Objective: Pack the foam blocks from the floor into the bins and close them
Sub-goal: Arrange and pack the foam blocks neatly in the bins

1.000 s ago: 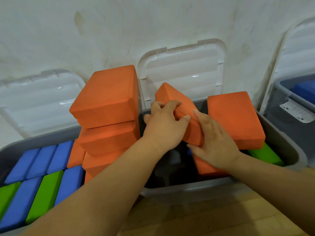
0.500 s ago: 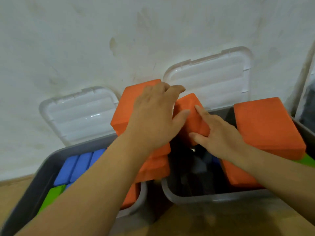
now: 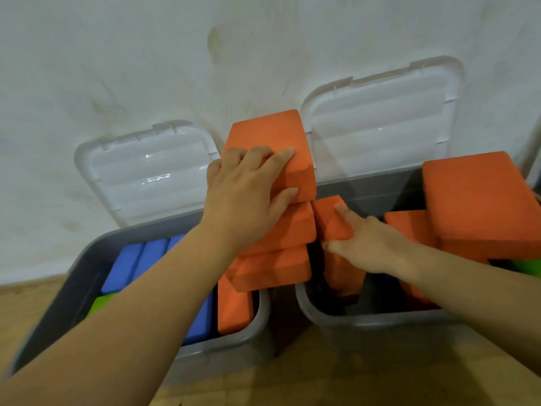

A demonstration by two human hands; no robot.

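Note:
Two grey bins stand open against the wall. The left bin (image 3: 87,268) holds blue blocks (image 3: 128,262), a green block (image 3: 98,303) and a leaning stack of orange blocks. My left hand (image 3: 246,200) grips the top orange block (image 3: 272,133) of that stack, fingers over its top and thumb on its front side. In the right bin (image 3: 366,323) an upright orange block (image 3: 328,218) stands at the left end, and my right hand (image 3: 369,247) holds it with fingers over its top edge. More orange blocks (image 3: 480,200) are piled at that bin's right end.
Both clear lids, the left lid (image 3: 146,171) and the right lid (image 3: 380,121), lean back open against the white wall. The bins stand on a wooden floor (image 3: 322,376). A green block (image 3: 530,266) shows at the far right edge.
The view has shifted left and down. My left hand left the tilted block and took the top orange block of the left stack. My right hand lowered its block upright into the right bin.

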